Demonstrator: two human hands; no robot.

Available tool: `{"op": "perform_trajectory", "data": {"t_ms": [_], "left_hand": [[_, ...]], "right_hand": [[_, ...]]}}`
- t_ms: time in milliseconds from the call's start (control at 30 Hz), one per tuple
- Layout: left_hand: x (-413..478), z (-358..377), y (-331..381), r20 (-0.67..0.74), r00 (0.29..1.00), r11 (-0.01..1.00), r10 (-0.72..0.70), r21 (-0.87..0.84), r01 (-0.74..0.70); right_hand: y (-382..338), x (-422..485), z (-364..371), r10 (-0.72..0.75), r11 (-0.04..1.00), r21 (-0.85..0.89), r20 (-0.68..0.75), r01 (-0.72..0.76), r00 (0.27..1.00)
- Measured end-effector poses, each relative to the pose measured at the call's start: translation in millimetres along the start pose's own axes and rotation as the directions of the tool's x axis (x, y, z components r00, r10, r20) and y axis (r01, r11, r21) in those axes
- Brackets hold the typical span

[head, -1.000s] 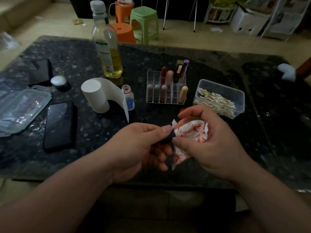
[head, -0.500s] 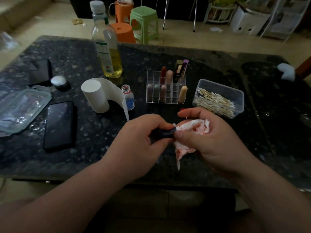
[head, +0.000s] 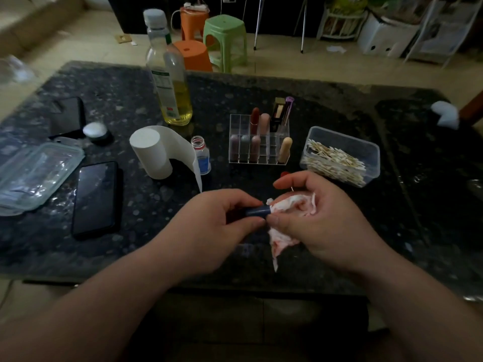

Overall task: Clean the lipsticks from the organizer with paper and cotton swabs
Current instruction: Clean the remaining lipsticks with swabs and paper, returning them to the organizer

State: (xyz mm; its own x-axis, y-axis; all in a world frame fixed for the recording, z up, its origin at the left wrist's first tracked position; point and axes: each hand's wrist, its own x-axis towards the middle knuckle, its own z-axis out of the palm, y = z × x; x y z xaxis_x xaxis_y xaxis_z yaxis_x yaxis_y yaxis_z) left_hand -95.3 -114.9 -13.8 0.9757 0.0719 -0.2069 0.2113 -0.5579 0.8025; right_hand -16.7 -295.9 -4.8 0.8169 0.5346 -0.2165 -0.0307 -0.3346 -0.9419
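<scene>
Dark blue lipstick tube (head: pixel 257 212) is pinched between left hand (head: pixel 214 226) fingers (head: pixel 245 225), above the surface (head: pixel 130 246). Its tip is apparently pushed into the red-stained paper (head: pixel 295 205); contact is hidden. Paper is gripped in the curled right hand (head: pixel 321 226). Organizer (head: pixel 258 142) with other lipsticks is set beyond the fingers, cotton swab box (head: pixel 339 158) beyond the right fingers.
</scene>
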Motion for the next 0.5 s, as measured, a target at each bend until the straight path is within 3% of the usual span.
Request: {"op": "perform_trajectory", "data": {"t_ms": [100, 233, 300, 400, 500], "left_hand": [[-2, 10, 4, -0.070, 0.996, 0.993, 0.051, 0.106, -0.043], [1, 18, 3, -0.072, 0.997, 0.980, 0.025, 0.200, -0.010], [3, 21, -1, -0.062, 0.998, 0.984, 0.031, 0.179, -0.019], [5, 21, -7, -0.089, 0.992, 0.996, 0.087, 0.028, -0.085], [7, 21, -10, -0.149, 0.972, 0.983, 0.179, -0.006, -0.182]], "right_hand": [[6, 2, 3, 0.163, 0.956, 0.249, -0.013, -0.154, 0.987], [7, 0, 2, 0.197, 0.959, 0.210, -0.005, -0.191, 0.980], [6, 1, -6, 0.179, 0.945, 0.277, 0.005, -0.173, 0.984], [5, 10, -24, 0.197, 0.825, 0.536, 0.031, -0.182, 0.980], [1, 13, -33, 0.187, 0.690, 0.698, 0.081, -0.190, 0.979]]}}
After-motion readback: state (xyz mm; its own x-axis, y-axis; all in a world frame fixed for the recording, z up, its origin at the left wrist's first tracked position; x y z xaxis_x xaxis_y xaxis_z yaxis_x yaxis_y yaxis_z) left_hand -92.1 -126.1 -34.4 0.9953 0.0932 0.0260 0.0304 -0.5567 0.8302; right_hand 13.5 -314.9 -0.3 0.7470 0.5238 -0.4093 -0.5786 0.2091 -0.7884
